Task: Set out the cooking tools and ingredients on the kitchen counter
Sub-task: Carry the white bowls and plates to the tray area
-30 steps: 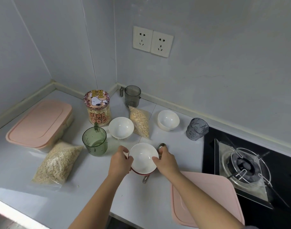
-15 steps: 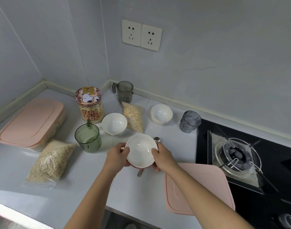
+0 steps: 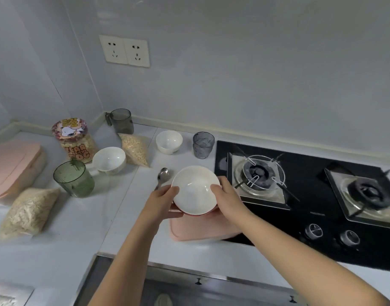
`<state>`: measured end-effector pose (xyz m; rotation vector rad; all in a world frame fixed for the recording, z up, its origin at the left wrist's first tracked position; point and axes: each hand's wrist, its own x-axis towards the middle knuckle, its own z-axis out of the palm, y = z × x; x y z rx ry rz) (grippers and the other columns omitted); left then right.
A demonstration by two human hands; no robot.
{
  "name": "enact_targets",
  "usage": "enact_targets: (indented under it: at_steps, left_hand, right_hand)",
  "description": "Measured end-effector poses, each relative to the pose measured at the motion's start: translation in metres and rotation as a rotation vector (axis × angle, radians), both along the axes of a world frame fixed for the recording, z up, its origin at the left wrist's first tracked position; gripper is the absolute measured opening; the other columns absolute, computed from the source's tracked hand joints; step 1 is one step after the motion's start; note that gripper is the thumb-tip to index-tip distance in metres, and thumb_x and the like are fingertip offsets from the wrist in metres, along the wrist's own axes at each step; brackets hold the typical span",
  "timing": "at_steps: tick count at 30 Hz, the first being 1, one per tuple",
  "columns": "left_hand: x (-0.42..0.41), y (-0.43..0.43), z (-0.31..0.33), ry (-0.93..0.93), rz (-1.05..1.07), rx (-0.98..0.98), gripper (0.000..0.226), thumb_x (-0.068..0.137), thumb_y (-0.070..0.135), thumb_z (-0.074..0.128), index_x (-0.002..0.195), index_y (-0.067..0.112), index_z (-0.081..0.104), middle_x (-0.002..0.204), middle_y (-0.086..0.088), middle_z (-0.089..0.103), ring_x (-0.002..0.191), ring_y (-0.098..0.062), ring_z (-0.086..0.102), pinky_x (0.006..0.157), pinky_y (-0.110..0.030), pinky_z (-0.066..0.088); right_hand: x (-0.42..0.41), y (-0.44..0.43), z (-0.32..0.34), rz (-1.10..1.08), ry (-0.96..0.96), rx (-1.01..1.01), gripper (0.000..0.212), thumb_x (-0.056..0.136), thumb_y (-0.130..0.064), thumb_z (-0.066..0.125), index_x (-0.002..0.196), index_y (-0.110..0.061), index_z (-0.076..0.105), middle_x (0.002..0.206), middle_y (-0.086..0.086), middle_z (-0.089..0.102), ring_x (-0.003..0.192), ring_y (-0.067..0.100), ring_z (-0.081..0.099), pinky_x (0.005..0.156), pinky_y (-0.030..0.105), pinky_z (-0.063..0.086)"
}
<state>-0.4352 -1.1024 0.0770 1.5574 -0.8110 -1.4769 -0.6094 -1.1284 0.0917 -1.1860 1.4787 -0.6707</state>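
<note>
Holding the bowl (image 3: 195,191) from both sides, I have my left hand (image 3: 160,204) curled round its left wall and my right hand (image 3: 228,199) curled round the right, with thumbs at the lip. The bowl hangs just above the pink lid (image 3: 200,230), beside the hob (image 3: 300,195). A spoon (image 3: 163,175) lies on the counter (image 3: 79,228) just to its left. To set it down well, I would lower it level onto bare counter rather than onto the lid's slick face, and keep clear of the spoon. The bowl looks like glazed ceramic, round and shallow, glossy white inside with red showing at the base. I judge it slippery and breakable. The spoon is polished metal, and the lid is matte plastic with rounded corners.
</note>
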Motion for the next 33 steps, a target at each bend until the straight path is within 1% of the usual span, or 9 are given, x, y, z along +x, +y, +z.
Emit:
enact_targets:
  at_steps: [1, 3, 6, 8, 12, 18, 22, 29, 33]
  left_hand:
    - [-0.019, 0.01, 0.001, 0.018, -0.032, 0.009, 0.018, 0.095, 0.02, 0.05, 0.108, 0.016, 0.061, 0.107, -0.012, 0.06, 0.084, -0.031, 0.069, 0.073, -0.042, 0.06]
    - [-0.047, 0.025, 0.004, 0.089, -0.074, 0.048, 0.018, 0.095, 0.023, 0.05, 0.11, 0.017, 0.058, 0.115, -0.013, 0.057, 0.09, -0.034, 0.068, 0.073, -0.043, 0.059]
    - [-0.104, 0.055, 0.007, 0.183, -0.153, 0.057, 0.015, 0.096, 0.022, 0.05, 0.107, 0.017, 0.058, 0.117, -0.016, 0.058, 0.096, -0.036, 0.066, 0.07, -0.041, 0.059]
    - [-0.145, 0.074, 0.007, 0.178, -0.206, 0.047, 0.015, 0.096, 0.024, 0.051, 0.106, 0.016, 0.057, 0.115, -0.017, 0.059, 0.095, -0.035, 0.066, 0.066, -0.037, 0.059]
    - [-0.215, 0.097, 0.009, 0.178, -0.308, 0.06, 0.025, 0.094, 0.03, 0.055, 0.114, 0.015, 0.057, 0.115, -0.018, 0.062, 0.087, -0.032, 0.071, 0.065, -0.035, 0.058]
    - [-0.313, 0.109, 0.026, 0.21, -0.449, 0.06, 0.022, 0.093, 0.031, 0.057, 0.111, 0.017, 0.057, 0.115, -0.016, 0.064, 0.089, -0.033, 0.071, 0.066, -0.036, 0.059]
    - [-0.373, 0.105, 0.028, 0.189, -0.52, 0.065, 0.02, 0.093, 0.033, 0.058, 0.107, 0.019, 0.057, 0.115, -0.016, 0.064, 0.086, -0.032, 0.072, 0.067, -0.037, 0.058]
    - [-0.473, 0.079, 0.026, 0.189, -0.607, 0.085, 0.027, 0.094, 0.028, 0.056, 0.117, 0.014, 0.056, 0.116, -0.015, 0.064, 0.089, -0.032, 0.071, 0.062, -0.036, 0.059]
    - [-0.539, 0.048, 0.02, 0.177, -0.688, 0.06, 0.017, 0.093, 0.031, 0.058, 0.109, 0.023, 0.059, 0.122, -0.008, 0.061, 0.078, -0.026, 0.074, 0.07, -0.038, 0.058]
  right_hand:
    - [-0.022, 0.013, 0.001, -0.022, -0.01, -0.012, 0.014, 0.099, -0.015, 0.04, 0.112, -0.014, 0.046, 0.107, 0.007, 0.053, 0.071, 0.006, 0.053, 0.04, 0.011, 0.042]
    - [-0.053, 0.032, 0.003, -0.038, -0.016, -0.007, 0.014, 0.098, -0.017, 0.041, 0.112, -0.018, 0.045, 0.113, 0.005, 0.055, 0.08, 0.01, 0.055, 0.047, 0.013, 0.046]
    - [-0.112, 0.074, 0.007, -0.09, -0.059, 0.033, 0.019, 0.097, -0.021, 0.042, 0.115, -0.023, 0.046, 0.117, 0.008, 0.056, 0.091, 0.027, 0.064, 0.059, 0.035, 0.059]
    - [-0.156, 0.102, 0.01, -0.124, -0.055, 0.027, 0.02, 0.097, -0.023, 0.042, 0.116, -0.02, 0.047, 0.113, 0.009, 0.057, 0.08, 0.029, 0.067, 0.062, 0.039, 0.06]
    - [-0.228, 0.146, 0.018, -0.206, -0.047, 0.02, 0.022, 0.098, -0.027, 0.041, 0.117, -0.017, 0.049, 0.109, 0.009, 0.056, 0.071, 0.024, 0.066, 0.065, 0.041, 0.061]
    - [-0.324, 0.188, 0.032, -0.361, -0.116, 0.024, 0.027, 0.099, -0.033, 0.045, 0.119, -0.017, 0.05, 0.113, 0.011, 0.057, 0.084, 0.029, 0.069, 0.071, 0.043, 0.06]
    - [-0.379, 0.203, 0.031, -0.444, -0.179, 0.038, 0.027, 0.098, -0.026, 0.046, 0.124, -0.019, 0.051, 0.111, 0.012, 0.061, 0.084, 0.03, 0.072, 0.076, 0.043, 0.06]
    - [-0.468, 0.196, 0.024, -0.594, -0.26, 0.012, 0.026, 0.095, -0.014, 0.048, 0.12, -0.018, 0.055, 0.113, 0.01, 0.059, 0.087, 0.03, 0.071, 0.075, 0.04, 0.06]
    - [-0.533, 0.18, 0.02, -0.648, -0.277, 0.025, 0.035, 0.094, -0.015, 0.051, 0.129, -0.015, 0.054, 0.124, 0.013, 0.057, 0.09, 0.031, 0.072, 0.081, 0.043, 0.059]
